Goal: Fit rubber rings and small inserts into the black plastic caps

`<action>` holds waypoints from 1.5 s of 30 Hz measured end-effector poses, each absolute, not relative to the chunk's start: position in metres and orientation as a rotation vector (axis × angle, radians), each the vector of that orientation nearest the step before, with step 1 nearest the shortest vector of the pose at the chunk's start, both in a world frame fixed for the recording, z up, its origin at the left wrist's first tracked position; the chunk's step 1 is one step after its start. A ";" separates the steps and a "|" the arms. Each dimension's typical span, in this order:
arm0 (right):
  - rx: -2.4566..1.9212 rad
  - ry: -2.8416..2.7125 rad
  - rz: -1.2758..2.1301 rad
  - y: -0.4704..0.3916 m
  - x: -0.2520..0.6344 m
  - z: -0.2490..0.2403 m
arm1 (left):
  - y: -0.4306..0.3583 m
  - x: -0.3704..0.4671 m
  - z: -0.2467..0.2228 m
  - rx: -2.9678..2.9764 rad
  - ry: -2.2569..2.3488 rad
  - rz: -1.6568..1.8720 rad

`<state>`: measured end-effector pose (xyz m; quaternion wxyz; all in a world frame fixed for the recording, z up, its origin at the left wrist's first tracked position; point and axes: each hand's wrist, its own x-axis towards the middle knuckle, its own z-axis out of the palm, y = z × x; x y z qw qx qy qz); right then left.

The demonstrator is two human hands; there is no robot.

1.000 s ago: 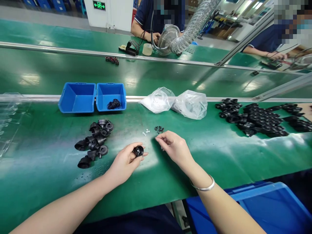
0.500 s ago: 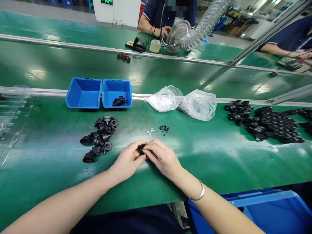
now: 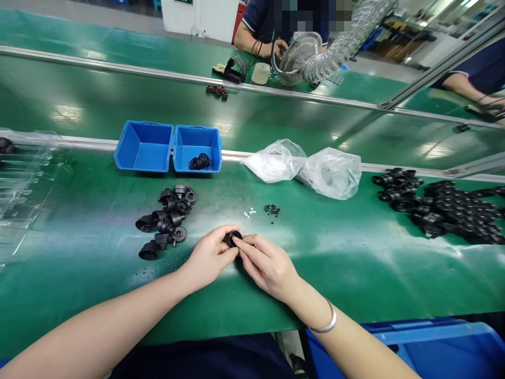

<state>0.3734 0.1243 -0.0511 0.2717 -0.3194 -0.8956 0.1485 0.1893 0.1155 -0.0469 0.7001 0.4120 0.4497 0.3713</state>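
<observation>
A round, hollow black plastic part (image 3: 236, 235) sits in my left hand (image 3: 208, 259), gripped between thumb and fingers with its opening tilted up toward me. My right hand (image 3: 272, 266) is closed, its index fingertip pressed at that opening and the other fingers bunched below. Whether a small piece is under the right fingertips is hidden. Just beyond my hands lie a few tiny white pieces (image 3: 249, 212) and a scatter of tiny black pieces (image 3: 272, 210). Similar black plastic parts (image 3: 165, 218) are heaped to the left of my left hand.
Two blue bins (image 3: 144, 150) stand at the back; the right one holds black rings (image 3: 200, 161). Clear plastic bags (image 3: 331, 172) lie beside them. Many black parts (image 3: 453, 208) are piled at right, clear trays (image 3: 27, 184) at left. A co-worker's hand (image 3: 280, 48) shows across the bench.
The black part's opening now shows more plainly. My right fingers have shifted from pinching over it to pressing the index fingertip at the opening. The whole view has shifted slightly.
</observation>
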 end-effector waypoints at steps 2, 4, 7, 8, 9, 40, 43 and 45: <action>-0.846 -2.398 0.416 0.125 0.373 -0.051 | 0.116 0.189 -0.047 0.897 0.992 0.829; -0.834 -2.402 0.415 0.126 0.371 -0.050 | 0.116 0.189 -0.048 0.894 0.991 0.825; -0.852 -2.497 0.343 0.126 0.370 -0.047 | 0.117 0.188 -0.050 0.931 1.020 0.815; -0.865 -2.538 0.304 0.126 0.370 -0.046 | 0.116 0.188 -0.050 0.946 1.029 0.811; -0.877 -2.571 0.272 0.126 0.370 -0.045 | 0.116 0.187 -0.050 0.958 1.034 0.808; -0.846 -2.524 0.268 0.127 0.381 -0.033 | 0.106 0.186 -0.039 1.292 0.976 0.743; -1.202 -2.442 0.339 0.132 0.409 -0.034 | 0.105 0.186 -0.035 1.237 0.949 0.720; -1.517 -2.315 0.345 0.138 0.439 -0.036 | 0.105 0.187 -0.035 1.201 0.957 0.741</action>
